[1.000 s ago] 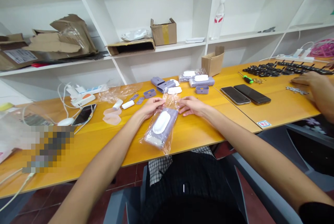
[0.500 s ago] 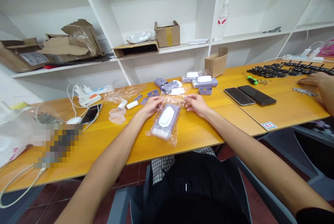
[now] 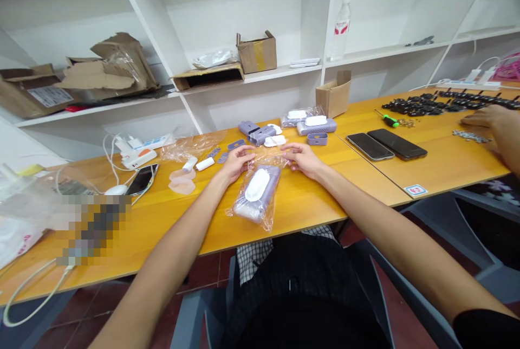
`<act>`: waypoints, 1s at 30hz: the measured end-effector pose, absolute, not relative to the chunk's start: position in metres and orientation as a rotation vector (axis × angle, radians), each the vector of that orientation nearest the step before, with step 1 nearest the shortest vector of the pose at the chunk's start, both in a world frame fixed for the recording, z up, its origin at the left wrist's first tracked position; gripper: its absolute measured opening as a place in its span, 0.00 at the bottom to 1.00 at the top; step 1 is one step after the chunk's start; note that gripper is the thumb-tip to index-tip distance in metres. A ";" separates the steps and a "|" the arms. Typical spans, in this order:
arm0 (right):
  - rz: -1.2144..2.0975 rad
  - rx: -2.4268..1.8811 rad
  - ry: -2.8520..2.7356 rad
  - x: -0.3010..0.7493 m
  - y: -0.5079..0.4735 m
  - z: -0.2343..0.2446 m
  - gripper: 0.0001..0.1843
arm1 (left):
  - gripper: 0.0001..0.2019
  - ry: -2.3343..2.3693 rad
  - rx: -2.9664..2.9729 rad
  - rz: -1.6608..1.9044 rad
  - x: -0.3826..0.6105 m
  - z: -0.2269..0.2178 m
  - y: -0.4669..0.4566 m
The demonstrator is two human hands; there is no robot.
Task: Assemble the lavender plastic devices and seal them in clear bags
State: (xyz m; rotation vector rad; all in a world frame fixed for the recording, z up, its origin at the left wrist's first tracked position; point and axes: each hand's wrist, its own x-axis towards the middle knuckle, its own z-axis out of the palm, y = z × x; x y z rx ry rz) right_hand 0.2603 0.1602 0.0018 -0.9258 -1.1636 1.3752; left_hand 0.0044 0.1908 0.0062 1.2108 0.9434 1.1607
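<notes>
A clear plastic bag [image 3: 255,197] lies on the orange table [image 3: 309,202] in front of me, holding a lilac device with a white oval pad. My left hand [image 3: 236,160] pinches the bag's far open edge on the left. My right hand [image 3: 299,156] pinches the same edge on the right. Both hands are closed on the plastic, and the bag mouth stretches between them.
Beyond the bag lie more lilac devices [image 3: 317,124], white pads and small lilac parts [image 3: 314,139]. Two phones [image 3: 382,146] lie at the right, a third phone [image 3: 141,179] and a power strip [image 3: 136,155] at the left. Another person's hand [image 3: 489,121] rests by black parts. Cardboard boxes fill the shelves.
My hands keep hold of the bag's edge and have drawn slightly closer together. The view has shifted a little; the bag lies in the same place.
</notes>
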 end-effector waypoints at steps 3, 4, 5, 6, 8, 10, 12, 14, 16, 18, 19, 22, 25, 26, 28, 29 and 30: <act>1.487 -0.830 -1.112 0.263 0.164 0.001 0.14 | 0.16 0.913 1.162 1.152 0.005 0.008 0.191; 1.516 -0.811 -1.102 0.264 0.165 0.001 0.13 | 0.15 0.904 1.151 1.147 0.005 0.008 0.191; 1.539 -0.795 -1.102 0.265 0.166 0.000 0.12 | 0.14 0.899 1.143 1.146 0.005 0.009 0.191; 1.556 -0.782 -1.108 0.266 0.167 0.000 0.11 | 0.14 0.896 1.136 1.148 0.005 0.009 0.190; 1.581 -0.761 -1.128 0.268 0.168 -0.001 0.11 | 0.13 0.903 1.119 1.159 0.005 0.009 0.190; 1.592 -0.757 -1.145 0.269 0.168 -0.001 0.10 | 0.12 0.920 1.097 1.168 0.005 0.010 0.190; 1.593 -0.771 -1.171 0.269 0.168 -0.001 0.09 | 0.12 0.934 1.067 1.170 0.006 0.012 0.189; 1.576 -0.805 -1.214 0.269 0.167 -0.001 0.06 | 0.09 0.938 1.021 1.147 0.006 0.015 0.189; 1.541 -0.842 -1.252 0.268 0.166 -0.001 0.05 | 0.07 0.936 0.967 1.113 0.006 0.016 0.189; 1.521 -0.845 -1.262 0.267 0.165 -0.002 0.07 | 0.13 0.938 0.946 1.102 0.005 0.016 0.190; 1.514 -0.837 -1.266 0.266 0.165 -0.003 0.09 | 0.15 0.940 0.964 1.105 0.005 0.014 0.190; 1.453 -0.847 -1.312 0.265 0.163 -0.003 0.14 | 0.19 0.944 1.080 1.121 0.005 0.009 0.190; 1.368 -0.887 -1.338 0.266 0.161 -0.001 0.15 | 0.24 0.965 1.136 1.143 0.004 0.006 0.190; 1.360 -0.881 -1.328 0.267 0.160 0.000 0.16 | 0.25 0.979 1.135 1.159 0.004 0.005 0.190; 1.360 -0.847 -1.299 0.269 0.160 0.003 0.19 | 0.24 1.009 1.134 1.194 0.005 0.005 0.191; 1.362 -0.830 -1.285 0.270 0.159 0.004 0.20 | 0.24 1.021 1.138 1.213 0.005 0.004 0.191; 1.364 -0.819 -1.271 0.271 0.159 0.005 0.20 | 0.23 1.033 1.142 1.230 0.006 0.004 0.192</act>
